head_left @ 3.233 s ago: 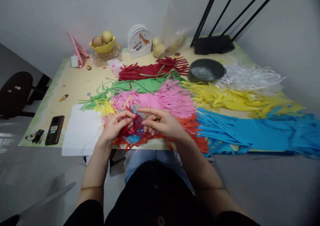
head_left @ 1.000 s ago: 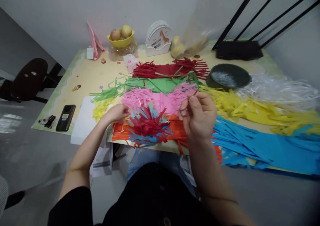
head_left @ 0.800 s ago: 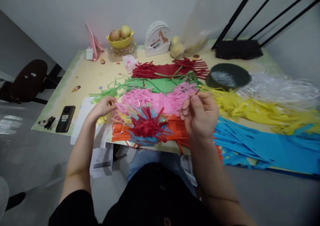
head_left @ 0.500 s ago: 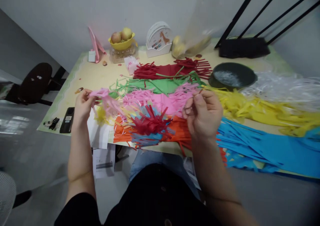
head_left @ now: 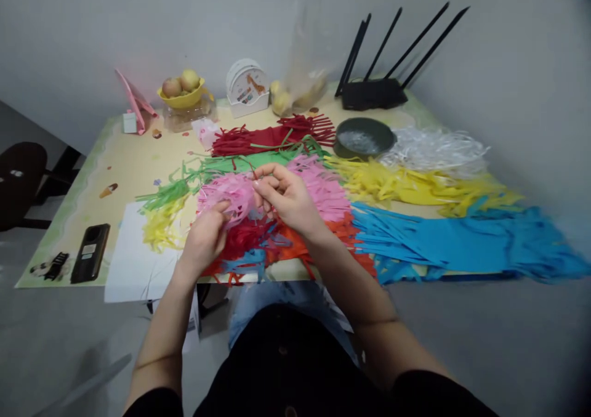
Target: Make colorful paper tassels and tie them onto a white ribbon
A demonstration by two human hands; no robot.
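My left hand [head_left: 205,238] is closed on a bunch of pink fringed strips [head_left: 240,201], tissue-like and partly see-through. Close beside it, my right hand [head_left: 290,201] pinches a thin dark red strip [head_left: 252,169] between thumb and fingertips. Below both hands lies a cluster of red fringe [head_left: 244,238] with light blue fringe [head_left: 247,263] under it. Orange fringed sheets [head_left: 295,247] are beneath, partly covered by my right forearm. A pink fringed sheet [head_left: 318,186] and a green one [head_left: 249,161] lie just behind my hands.
Dark red fringe [head_left: 268,138] lies farther back, beside a dark oval dish [head_left: 364,138]. Yellow [head_left: 415,183] and blue fringed sheets [head_left: 462,241] and white strands [head_left: 436,149] are right. A phone [head_left: 91,254] and white paper [head_left: 133,263] lie left. A router [head_left: 373,93] stands behind.
My hands have come together from wide apart, over the middle of the fringe. The left hand has brought the pink strips rightward. The camera view has turned, shifting the table leftward.
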